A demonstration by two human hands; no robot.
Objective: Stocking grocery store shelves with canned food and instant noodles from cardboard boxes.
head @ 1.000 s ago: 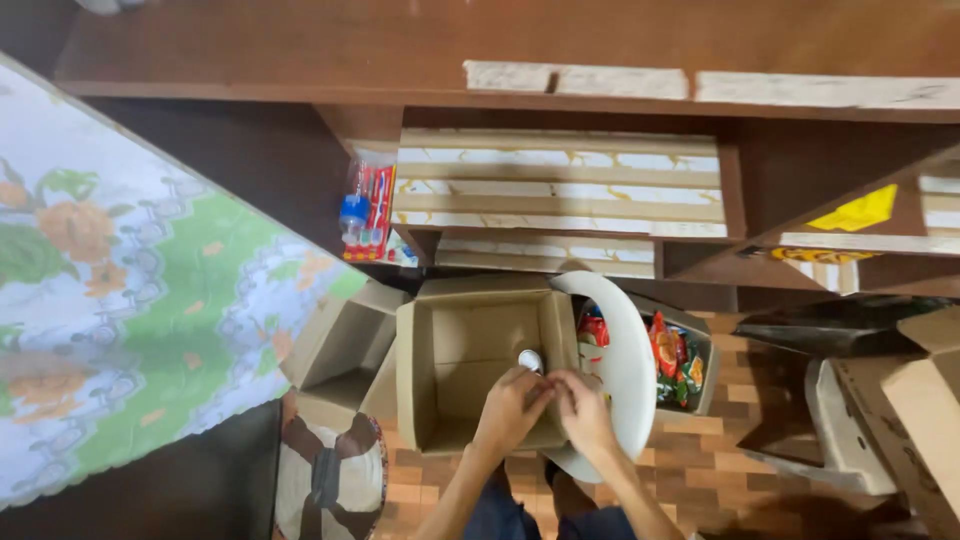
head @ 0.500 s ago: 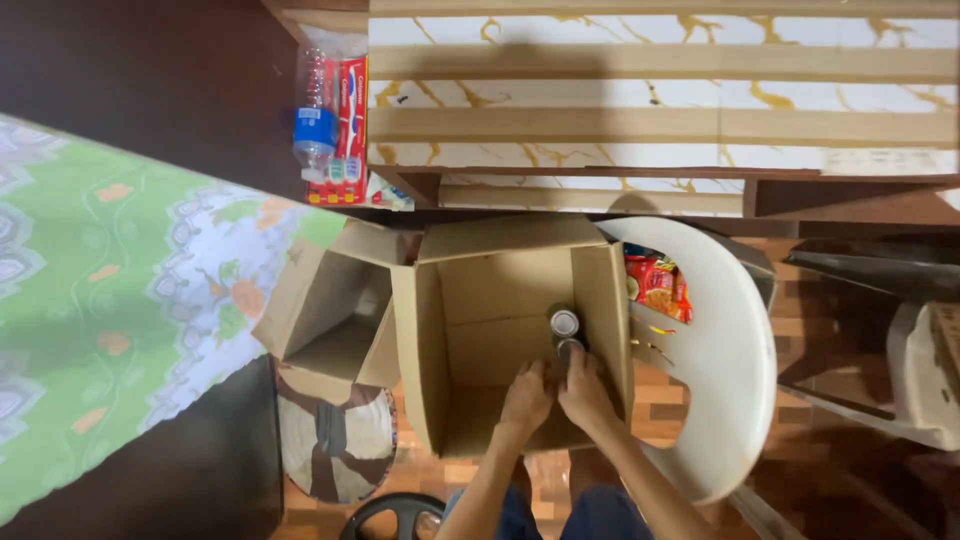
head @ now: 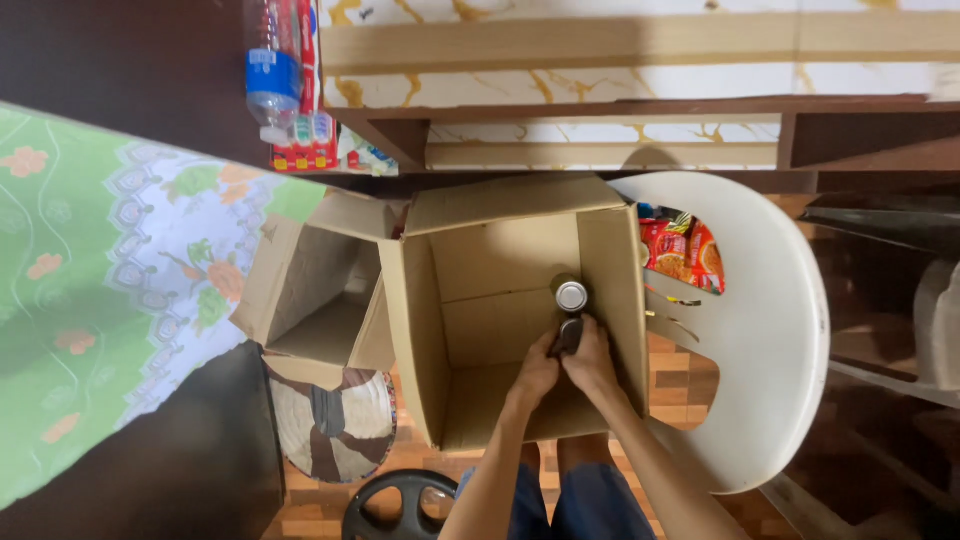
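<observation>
Open cardboard box (head: 470,300) on chair, left hand (head: 533,375), right hand (head: 592,362), fingers clasping dark can (head: 569,335)

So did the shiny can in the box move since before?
No. The can stands by the cardboard box's right wall as it did half a second ago; only the camera came closer.

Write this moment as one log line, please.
left hand + right hand: gripping dark can | beside silver-topped can | inside open cardboard box
</observation>
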